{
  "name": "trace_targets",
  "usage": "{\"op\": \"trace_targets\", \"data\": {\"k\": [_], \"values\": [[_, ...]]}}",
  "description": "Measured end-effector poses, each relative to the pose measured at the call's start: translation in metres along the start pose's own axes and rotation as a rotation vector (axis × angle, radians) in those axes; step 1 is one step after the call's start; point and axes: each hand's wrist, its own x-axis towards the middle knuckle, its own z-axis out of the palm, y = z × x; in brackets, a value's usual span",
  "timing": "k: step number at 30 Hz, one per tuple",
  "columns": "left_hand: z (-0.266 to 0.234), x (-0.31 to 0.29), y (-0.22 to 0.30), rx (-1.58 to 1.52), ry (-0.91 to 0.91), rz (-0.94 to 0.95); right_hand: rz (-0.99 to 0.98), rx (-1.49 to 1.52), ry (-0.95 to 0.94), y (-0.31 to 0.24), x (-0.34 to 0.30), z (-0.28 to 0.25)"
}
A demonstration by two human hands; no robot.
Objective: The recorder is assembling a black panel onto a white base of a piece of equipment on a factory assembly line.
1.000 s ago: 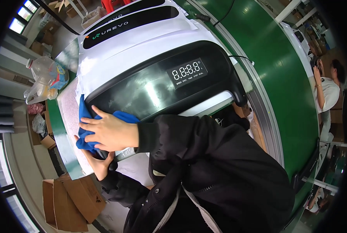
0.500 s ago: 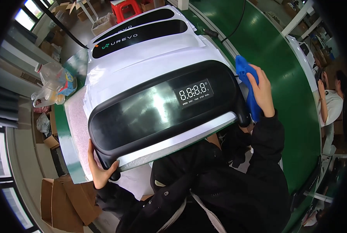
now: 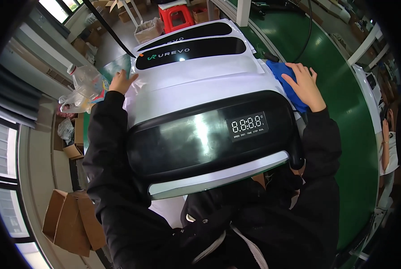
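A glossy black console panel (image 3: 178,148) with rounded ends and a lit digital display (image 3: 247,126) lies in front of me. My left hand (image 3: 121,82) has its thumb and fingers apart and holds nothing, at the far left edge of the stacked white sheets (image 3: 164,96). On the right, a crumpled blue cloth (image 3: 285,80) lies along the side of the stack. My right hand (image 3: 306,85) is over the cloth, fingers spread and thumb touching or almost touching it. Two long black printed panels (image 3: 209,50) show on the white sheets behind the console.
A clear plastic bottle (image 3: 86,80) stands left of my left hand. Cardboard boxes (image 3: 70,219) sit on the floor at left. A red stool (image 3: 176,18) is at the back. The green work surface (image 3: 339,85) extends right, with a person (image 3: 389,152) beyond it.
My left hand has let go of the console's near left corner and moved forward to the far left. My right hand's fingers have spread over the blue cloth. The view has shifted.
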Motion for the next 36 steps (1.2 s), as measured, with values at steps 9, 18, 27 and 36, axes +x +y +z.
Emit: {"op": "trace_targets", "data": {"k": [9, 18, 27, 36], "values": [[-0.017, 0.035, -0.001, -0.683, -0.255, -0.228, -0.134, 0.137, -0.048, -0.020, -0.009, -0.089], [-0.165, 0.005, 0.122, -1.583, -0.531, -0.049, -0.647, 0.628, 0.094, -0.148, 0.081, -0.100], [-0.203, -0.059, 0.175, -1.377, -0.453, 0.167, -0.395, 0.932, 0.368, -0.174, 0.080, -0.124], [-0.072, -0.049, 0.003, -1.340, -0.378, -0.431, 0.120, 1.112, 0.699, 0.202, 0.072, -0.101]]}}
